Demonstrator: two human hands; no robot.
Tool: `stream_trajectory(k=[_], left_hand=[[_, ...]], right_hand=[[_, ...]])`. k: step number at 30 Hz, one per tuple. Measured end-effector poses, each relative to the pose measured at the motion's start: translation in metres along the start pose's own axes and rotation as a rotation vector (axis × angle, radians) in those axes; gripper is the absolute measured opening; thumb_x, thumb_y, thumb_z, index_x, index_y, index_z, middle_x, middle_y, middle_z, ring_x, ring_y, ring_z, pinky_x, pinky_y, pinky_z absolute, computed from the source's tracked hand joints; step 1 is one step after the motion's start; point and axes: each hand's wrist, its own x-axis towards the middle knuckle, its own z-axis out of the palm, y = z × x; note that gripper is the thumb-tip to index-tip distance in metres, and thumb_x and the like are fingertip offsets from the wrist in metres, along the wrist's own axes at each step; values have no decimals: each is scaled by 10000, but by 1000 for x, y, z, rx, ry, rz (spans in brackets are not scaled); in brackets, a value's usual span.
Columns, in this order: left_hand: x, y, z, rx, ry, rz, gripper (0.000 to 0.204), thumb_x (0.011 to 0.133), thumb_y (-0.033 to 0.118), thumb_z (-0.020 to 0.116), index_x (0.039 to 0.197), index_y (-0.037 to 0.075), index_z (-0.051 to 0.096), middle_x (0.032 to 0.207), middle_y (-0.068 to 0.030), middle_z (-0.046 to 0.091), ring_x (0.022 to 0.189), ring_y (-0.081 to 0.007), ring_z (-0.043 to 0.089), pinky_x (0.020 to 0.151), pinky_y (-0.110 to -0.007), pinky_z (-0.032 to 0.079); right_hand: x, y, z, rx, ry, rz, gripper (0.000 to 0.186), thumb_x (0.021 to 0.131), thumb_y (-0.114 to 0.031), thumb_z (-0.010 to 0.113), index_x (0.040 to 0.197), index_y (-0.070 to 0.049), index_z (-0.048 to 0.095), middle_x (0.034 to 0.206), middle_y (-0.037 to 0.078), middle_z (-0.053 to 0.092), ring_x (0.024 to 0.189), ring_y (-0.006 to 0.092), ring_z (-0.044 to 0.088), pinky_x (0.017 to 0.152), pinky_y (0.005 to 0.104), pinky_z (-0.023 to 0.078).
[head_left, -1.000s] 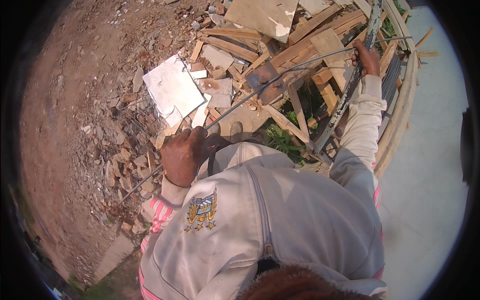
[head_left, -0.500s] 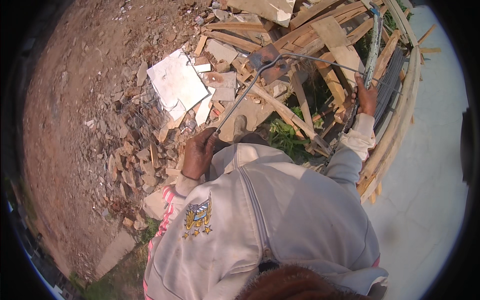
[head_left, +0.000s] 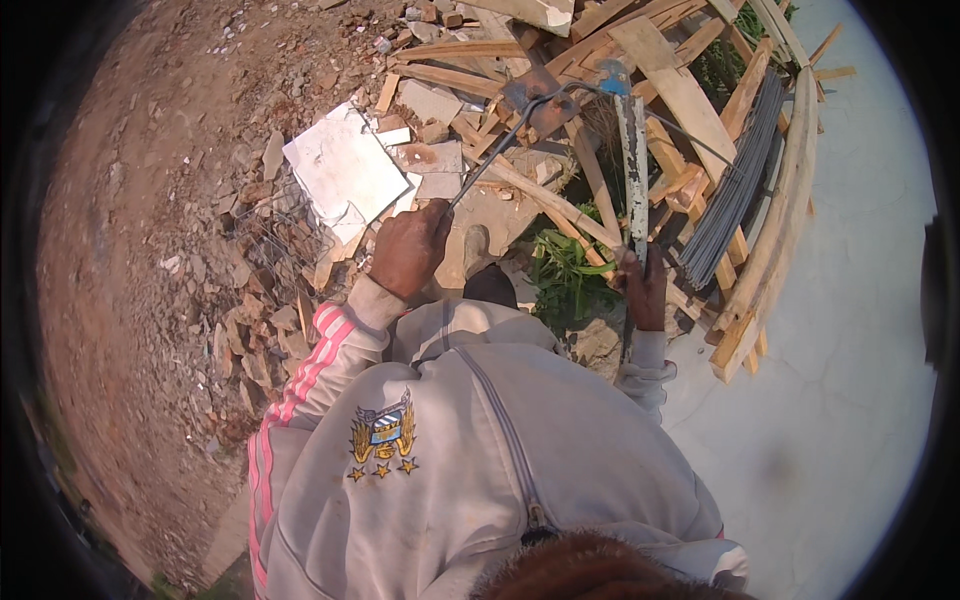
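My left hand (head_left: 410, 248) is closed around the near end of a bent metal rod (head_left: 487, 163). The rod runs away from me, bends near a rusty metal plate (head_left: 550, 116), then slants off to the right. In my right hand (head_left: 643, 284), fingers wrapped, is a long bar with worn white paint (head_left: 634, 170). The bar points away from me, and its blue head (head_left: 613, 78) is beside the rod just right of the bend. Whether the head grips the rod or only overlaps it, I cannot tell.
Loose planks and timber (head_left: 660, 80) pile up ahead and right, with a bundle of thin grey rods (head_left: 735, 185) among them. A white board (head_left: 345, 165) lies on rubble to the left. Green leaves (head_left: 570, 265) grow near my feet. A pale concrete surface (head_left: 850, 260) spans the right side.
My right hand has come left and nearer to me with the bar. The bar's blue head has shifted left, close to the rod's bend. My left hand has moved slightly right and farther away.
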Motion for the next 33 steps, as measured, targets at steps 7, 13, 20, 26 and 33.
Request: stream_trajectory(k=[7,13,20,26,33], left_hand=[[6,-6,1,88,-21,12,194,958,197,604,1005,28,689,759,-228,668,690,-420,660,626,-505,514],[9,-12,-2,-90,-44,30,249,982,215,596,1049,-4,695,792,-249,669,709,-412,661,660,-475,518],[3,-32,4,-366,-115,-34,313,1039,236,567,1139,-38,680,705,-74,621,628,-149,521,610,-338,469],[6,-39,5,-538,-235,-158,312,1045,258,571,1108,-20,698,689,35,519,624,-53,397,561,-250,381],[14,-43,2,-735,-253,-118,272,1039,236,574,1093,9,712,679,59,496,601,-39,397,536,-236,349]], right_hand=[[-28,42,17,-580,127,-128,344,945,-327,683,1125,-44,610,857,187,642,712,384,645,646,441,516],[-10,40,11,-727,164,-302,379,911,-326,724,1172,-65,637,870,197,671,744,410,660,641,465,525],[7,19,1,-710,103,-389,411,901,-323,735,1204,-68,624,873,205,683,754,398,674,601,466,528],[5,-1,2,-802,30,-323,449,901,-331,732,1211,-32,606,930,225,685,812,396,681,662,458,534],[-10,33,21,-853,78,-208,514,882,-371,732,1291,-96,584,970,236,679,846,424,673,673,494,532]])
